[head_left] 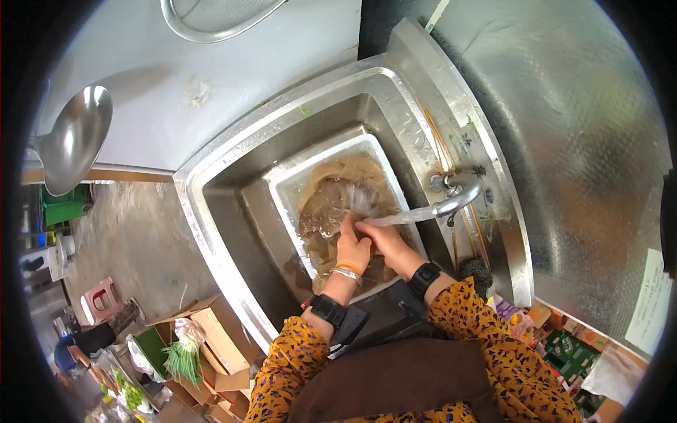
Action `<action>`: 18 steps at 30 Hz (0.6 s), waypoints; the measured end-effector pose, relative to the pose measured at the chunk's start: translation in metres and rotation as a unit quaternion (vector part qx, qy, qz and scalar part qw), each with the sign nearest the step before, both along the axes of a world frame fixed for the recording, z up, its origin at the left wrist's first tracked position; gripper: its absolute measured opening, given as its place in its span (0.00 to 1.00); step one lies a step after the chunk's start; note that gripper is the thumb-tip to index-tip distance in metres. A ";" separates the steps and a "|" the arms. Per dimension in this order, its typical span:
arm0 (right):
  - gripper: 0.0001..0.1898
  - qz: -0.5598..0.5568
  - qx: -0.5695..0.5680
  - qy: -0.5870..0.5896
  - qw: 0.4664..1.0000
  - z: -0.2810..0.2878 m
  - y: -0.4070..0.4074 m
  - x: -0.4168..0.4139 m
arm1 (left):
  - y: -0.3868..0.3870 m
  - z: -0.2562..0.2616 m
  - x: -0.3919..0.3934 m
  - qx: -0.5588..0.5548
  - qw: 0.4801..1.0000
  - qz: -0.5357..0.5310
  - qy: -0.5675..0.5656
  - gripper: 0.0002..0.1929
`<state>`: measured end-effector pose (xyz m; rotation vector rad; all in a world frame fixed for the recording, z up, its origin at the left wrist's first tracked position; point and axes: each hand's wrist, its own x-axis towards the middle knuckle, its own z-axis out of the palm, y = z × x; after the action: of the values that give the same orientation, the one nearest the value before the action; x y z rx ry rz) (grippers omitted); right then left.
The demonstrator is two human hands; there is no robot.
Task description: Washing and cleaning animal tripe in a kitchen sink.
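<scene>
Both hands are close together under the stream of water (404, 216) from a metal faucet (460, 201). My left hand (353, 249), with a silver bracelet and a yellow band at the wrist, points its index finger into the splash. My right hand (389, 242) touches it, thumb and fingers drawn together. Whether a small thing is pinched between them is hidden by fingers and spray. Below them, a white rectangular plastic tub (284, 203) sits in the stainless steel sink (227, 222). Limp brown and tan pieces of food (322, 206) lie in the tub's water.
Thin sticks (436, 132) and a dark scouring pad (476, 275) lie on the sink's right ledge. A ladle (79, 137) and a mesh strainer (222, 16) are at upper left. Cardboard boxes (225, 330), spring onions (182, 359) and a pink stool (100, 301) stand lower left.
</scene>
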<state>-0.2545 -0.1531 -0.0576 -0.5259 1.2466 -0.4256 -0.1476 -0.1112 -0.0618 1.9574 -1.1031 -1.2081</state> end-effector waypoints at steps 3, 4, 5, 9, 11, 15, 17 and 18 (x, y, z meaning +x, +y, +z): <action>0.20 0.011 0.036 0.005 0.999 0.020 -0.003 0.000 | 0.000 0.017 -0.003 -0.015 0.999 -0.041 -0.002 0.42; 0.20 -0.027 0.045 0.001 0.999 0.019 -0.004 -0.001 | -0.013 0.053 -0.010 0.087 0.993 -0.079 -0.013 0.44; 0.20 -0.025 0.047 0.002 0.999 0.018 -0.003 -0.003 | -0.019 0.072 -0.011 0.188 0.976 -0.109 -0.028 0.46; 0.13 0.028 0.047 -0.044 0.998 0.020 -0.005 -0.004 | 0.024 0.041 -0.026 -0.080 0.970 -0.141 -0.179 0.47; 0.12 0.067 0.059 -0.029 0.996 0.022 -0.006 -0.002 | 0.032 0.030 -0.024 -0.175 0.956 -0.114 -0.208 0.46; 0.11 0.068 0.046 0.027 0.996 0.008 -0.006 -0.012 | 0.031 0.052 -0.011 -0.069 0.981 -0.143 -0.112 0.38; 0.11 0.055 0.054 0.038 0.996 0.001 -0.011 -0.018 | 0.036 0.050 0.002 -0.131 0.985 -0.107 -0.033 0.31; 0.12 0.076 0.080 0.071 0.991 0.017 -0.016 -0.010 | 0.038 0.047 0.010 -0.137 0.989 -0.045 -0.017 0.24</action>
<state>-0.2640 -0.1692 -0.0409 -0.5173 1.3545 -0.1592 -0.1378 -0.0730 -0.0145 1.7405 -1.3136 -1.0107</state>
